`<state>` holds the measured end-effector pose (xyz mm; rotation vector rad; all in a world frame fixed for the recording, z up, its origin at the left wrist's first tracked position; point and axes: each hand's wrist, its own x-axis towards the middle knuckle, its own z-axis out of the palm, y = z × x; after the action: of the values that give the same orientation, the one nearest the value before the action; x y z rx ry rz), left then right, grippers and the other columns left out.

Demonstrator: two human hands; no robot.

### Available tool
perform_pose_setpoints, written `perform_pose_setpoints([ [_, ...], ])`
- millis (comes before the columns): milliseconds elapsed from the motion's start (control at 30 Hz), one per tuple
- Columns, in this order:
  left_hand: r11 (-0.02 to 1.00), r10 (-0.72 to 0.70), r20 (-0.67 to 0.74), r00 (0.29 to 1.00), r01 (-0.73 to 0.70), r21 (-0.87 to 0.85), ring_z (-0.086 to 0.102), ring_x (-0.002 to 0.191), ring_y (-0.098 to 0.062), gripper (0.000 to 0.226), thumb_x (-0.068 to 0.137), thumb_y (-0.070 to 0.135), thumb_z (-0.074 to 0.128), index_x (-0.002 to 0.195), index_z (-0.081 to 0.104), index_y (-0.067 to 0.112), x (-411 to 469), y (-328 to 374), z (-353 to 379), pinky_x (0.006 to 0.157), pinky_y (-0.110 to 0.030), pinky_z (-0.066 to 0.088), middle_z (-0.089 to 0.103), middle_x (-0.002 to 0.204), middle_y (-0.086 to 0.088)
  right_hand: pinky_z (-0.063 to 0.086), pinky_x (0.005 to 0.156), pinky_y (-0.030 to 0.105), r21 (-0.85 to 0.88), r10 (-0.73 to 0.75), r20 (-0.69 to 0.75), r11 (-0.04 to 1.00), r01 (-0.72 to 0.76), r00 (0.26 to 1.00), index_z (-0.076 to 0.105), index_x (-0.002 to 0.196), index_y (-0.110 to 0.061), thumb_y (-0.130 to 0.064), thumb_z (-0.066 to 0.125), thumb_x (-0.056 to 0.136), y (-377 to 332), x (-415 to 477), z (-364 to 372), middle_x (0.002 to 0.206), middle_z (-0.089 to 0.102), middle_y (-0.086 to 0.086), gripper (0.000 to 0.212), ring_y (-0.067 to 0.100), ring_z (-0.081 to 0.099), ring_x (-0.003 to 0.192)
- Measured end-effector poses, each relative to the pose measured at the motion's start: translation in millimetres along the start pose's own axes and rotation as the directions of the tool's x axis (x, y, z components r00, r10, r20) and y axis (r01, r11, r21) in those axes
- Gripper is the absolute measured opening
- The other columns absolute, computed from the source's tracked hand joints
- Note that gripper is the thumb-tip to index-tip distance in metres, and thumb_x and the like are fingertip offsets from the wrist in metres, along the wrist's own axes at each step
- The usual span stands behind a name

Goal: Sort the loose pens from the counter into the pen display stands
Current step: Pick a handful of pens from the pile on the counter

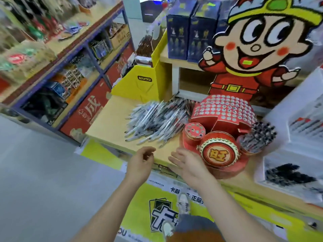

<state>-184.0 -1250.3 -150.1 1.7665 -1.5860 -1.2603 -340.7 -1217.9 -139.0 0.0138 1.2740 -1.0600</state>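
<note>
The loose pens [157, 119] lie in one big heap in the middle of the counter [104, 126], reaching back toward its rear edge and touching the red pen display stand [223, 110] on their right. That stand takes up the right part of the counter. It has rows of round holes on its domed top and a small round holder [194, 131] at its front left. A cup [257, 138] at its front right is crammed with dark-capped pens.

Both hands hover over the front edge of the counter and hold nothing. The left hand [141, 162] has its fingers loosely curled, just short of the heap. The right hand [187, 163] has its fingers stretched out flat, just beside the drum-shaped front of the stand.

A cartoon figure [258, 42] in red stands up behind the stand. A yellow cardboard display [138, 86] sits at the counter's back left corner. White trays [297, 117] of pens are off to the right.
</note>
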Motion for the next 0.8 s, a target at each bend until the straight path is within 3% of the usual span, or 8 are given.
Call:
perform_pose_setpoints([
  [133,0.955,-0.015,0.045,0.999,0.001,0.296,0.055,0.11,-0.024,0.05,0.086,0.019,0.067,0.133,0.05,0.02,58,-24,-4,0.083,-0.03,0.046,0.051,0.131,-0.001,0.049,0.092,0.047,0.05,0.095,-0.094,0.995,-0.09,0.991,0.055,0.109,-0.005,-0.011,0.055,0.095,3,53,29,0.121,0.052,0.017,0.015,0.029,0.054,0.111],
  [200,0.887,-0.02,0.031,0.999,0.003,0.463,0.041,0.128,-0.031,0.08,0.077,0.033,0.077,0.144,0.035,0.016,90,-39,-10,0.102,-0.039,0.039,0.039,0.144,-0.007,0.048,0.091,0.047,0.045,0.145,-0.117,0.989,-0.141,0.983,0.056,0.092,-0.006,-0.008,0.056,0.093,3,78,41,0.098,0.052,0.015,0.002,0.025,0.055,0.092],
  [267,0.809,-0.02,0.019,1.0,0.005,0.587,0.023,0.139,-0.035,0.107,0.069,0.044,0.082,0.149,0.018,0.013,117,-53,-18,0.111,-0.044,0.025,0.023,0.153,-0.012,0.05,0.076,0.041,0.079,0.184,-0.13,0.981,-0.175,0.974,0.055,0.084,-0.008,-0.007,0.055,0.091,4,98,53,0.085,0.05,0.011,0.007,0.021,0.052,0.073],
  [333,0.782,-0.008,0.022,1.0,-0.007,0.623,0.013,0.144,-0.033,0.12,0.065,0.048,0.083,0.151,0.007,0.011,142,-63,-27,0.113,-0.044,0.017,0.015,0.156,-0.016,0.048,0.076,0.04,0.135,0.193,-0.135,0.975,-0.175,0.972,0.058,0.098,-0.005,-0.009,0.055,0.093,5,114,65,0.102,0.058,0.015,0.008,0.024,0.058,0.086],
  [433,0.809,-0.021,0.07,0.997,-0.024,0.587,0.016,0.143,-0.03,0.126,0.066,0.046,0.084,0.151,0.001,0.005,166,-64,-33,0.111,-0.043,0.015,0.016,0.156,-0.017,0.043,0.094,0.041,0.242,0.209,-0.147,0.955,-0.17,0.967,0.053,0.121,-0.001,-0.011,0.052,0.097,6,129,83,0.13,0.054,0.019,0.026,0.03,0.052,0.122],
  [567,0.776,0.12,0.097,0.988,-0.154,0.611,0.04,0.123,-0.039,0.125,0.057,0.037,0.087,0.15,0.011,0.003,185,-72,-36,0.095,-0.044,0.031,0.041,0.138,-0.023,0.039,0.106,0.044,0.29,0.23,-0.178,0.941,-0.172,0.957,0.055,0.089,-0.007,-0.009,0.05,0.097,9,146,102,0.129,0.057,0.021,0.01,0.031,0.054,0.122],
  [667,0.816,0.163,0.133,0.978,-0.209,0.54,0.045,0.113,-0.04,0.116,0.063,0.034,0.083,0.152,0.012,0.009,188,-77,-38,0.089,-0.043,0.036,0.044,0.13,-0.022,0.049,0.092,0.044,0.312,0.188,-0.304,0.946,-0.088,0.934,0.054,0.103,-0.009,-0.006,0.056,0.095,14,157,117,0.109,0.059,0.013,0.009,0.035,0.058,0.117],
  [800,0.822,0.203,0.209,0.957,-0.283,0.494,0.05,0.1,-0.036,0.099,0.073,0.035,0.078,0.15,0.016,0.024,190,-82,-44,0.076,-0.037,0.042,0.049,0.115,-0.014,0.056,0.059,0.034,0.296,0.127,-0.444,0.955,0.012,0.887,0.046,0.132,-0.016,-0.009,0.067,0.088,19,164,127,0.117,0.061,0.013,0.049,0.029,0.065,0.093],
])
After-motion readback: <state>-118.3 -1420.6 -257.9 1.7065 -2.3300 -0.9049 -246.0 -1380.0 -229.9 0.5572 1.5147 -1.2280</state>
